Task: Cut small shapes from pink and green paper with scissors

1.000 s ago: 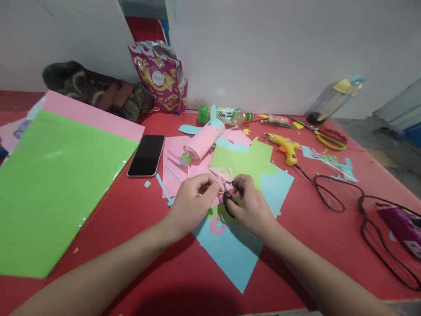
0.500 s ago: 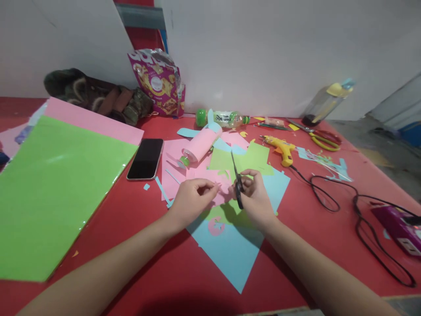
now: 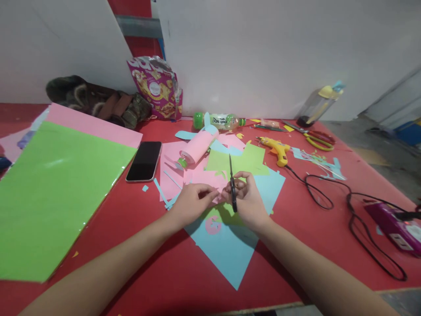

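Scissors, small, black-handled, sit in the right hand near the middle of the red table. Blades closed and pointing away from the person, up over the green paper sheet. Right-hand fingers are curled through and around the handles, closed on them.

Left hand lies just beside the right, fingers pinched together at the tips on a small pink paper piece; the piece is mostly hidden by the fingers. The two hands nearly touch at the fingertips.

Under the hands: a light blue paper sheet, with a pink cut-out lying on it just below the hands. Pink paper sheets lie behind the left hand.

Farther back: a bottle wrapped in pink paper on its side. Black phone face-up to the left of it. Large green sheet over a pink one at far left. Yellow glue gun to the right, its black cord looping across the table. Yellow-handled scissors near the back edge. Snack bag stands against the wall.
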The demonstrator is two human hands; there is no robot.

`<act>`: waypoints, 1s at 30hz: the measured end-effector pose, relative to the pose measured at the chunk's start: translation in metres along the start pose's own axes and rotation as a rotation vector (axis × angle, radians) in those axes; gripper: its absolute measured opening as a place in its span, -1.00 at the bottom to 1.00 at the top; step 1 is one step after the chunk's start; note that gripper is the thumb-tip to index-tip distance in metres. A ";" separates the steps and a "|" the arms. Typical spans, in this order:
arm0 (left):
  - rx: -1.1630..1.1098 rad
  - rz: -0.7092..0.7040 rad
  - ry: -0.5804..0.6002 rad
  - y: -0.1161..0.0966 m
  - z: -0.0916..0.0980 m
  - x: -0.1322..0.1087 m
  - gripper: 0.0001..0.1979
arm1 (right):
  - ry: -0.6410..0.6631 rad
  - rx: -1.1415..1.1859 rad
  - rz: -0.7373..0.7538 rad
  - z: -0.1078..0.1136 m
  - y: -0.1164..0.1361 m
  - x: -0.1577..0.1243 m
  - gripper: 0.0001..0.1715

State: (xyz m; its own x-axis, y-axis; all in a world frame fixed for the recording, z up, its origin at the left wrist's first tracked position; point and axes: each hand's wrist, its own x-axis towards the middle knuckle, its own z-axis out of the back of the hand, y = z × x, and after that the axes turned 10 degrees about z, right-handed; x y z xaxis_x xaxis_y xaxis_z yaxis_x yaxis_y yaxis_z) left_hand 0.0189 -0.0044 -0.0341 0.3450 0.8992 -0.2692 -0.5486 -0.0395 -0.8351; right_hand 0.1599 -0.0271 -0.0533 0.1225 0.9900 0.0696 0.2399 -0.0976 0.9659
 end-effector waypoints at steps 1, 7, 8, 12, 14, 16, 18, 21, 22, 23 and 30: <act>0.005 0.004 -0.016 0.000 0.002 0.001 -0.68 | -0.013 -0.004 0.010 0.000 0.001 0.000 -0.46; 0.097 0.015 -0.133 0.011 0.024 0.002 -0.73 | -0.051 -0.090 0.086 0.001 0.002 0.003 -0.51; 0.140 0.007 -0.156 0.015 0.028 0.001 -0.75 | -0.047 -0.111 0.097 0.001 0.001 0.003 -0.52; 0.258 0.009 -0.179 0.030 0.035 -0.007 -0.81 | -0.043 -0.182 0.132 0.003 -0.003 0.003 -0.55; 0.297 0.007 -0.130 0.035 0.035 -0.011 -0.83 | -0.038 -0.209 0.144 0.004 -0.004 0.003 -0.54; 0.324 -0.006 -0.073 0.038 0.034 -0.013 -0.84 | -0.033 -0.237 0.157 0.005 -0.006 0.004 -0.55; 0.337 -0.019 -0.022 0.038 0.034 -0.015 -0.86 | -0.031 -0.268 0.178 0.006 -0.007 0.005 -0.55; 0.359 -0.034 0.094 0.038 0.037 -0.017 -0.90 | -0.030 -0.314 0.201 0.008 -0.008 0.005 -0.56; 0.369 -0.038 0.140 0.038 0.039 -0.017 -0.91 | -0.029 -0.326 0.205 0.008 -0.008 0.005 -0.57; 0.380 -0.039 0.183 0.039 0.041 -0.018 -0.92 | -0.026 -0.334 0.208 0.008 -0.009 0.005 -0.57; 0.451 -0.045 0.228 0.044 0.048 -0.018 -0.88 | -0.015 -0.346 0.215 0.008 -0.011 0.003 -0.55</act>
State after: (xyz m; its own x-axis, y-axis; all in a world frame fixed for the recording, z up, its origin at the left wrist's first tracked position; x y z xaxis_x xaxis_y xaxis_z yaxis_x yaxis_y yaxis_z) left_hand -0.0482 -0.0011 -0.0425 0.5055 0.7759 -0.3774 -0.7865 0.2344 -0.5714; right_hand 0.1657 -0.0239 -0.0659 0.1495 0.9489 0.2780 -0.1306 -0.2597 0.9568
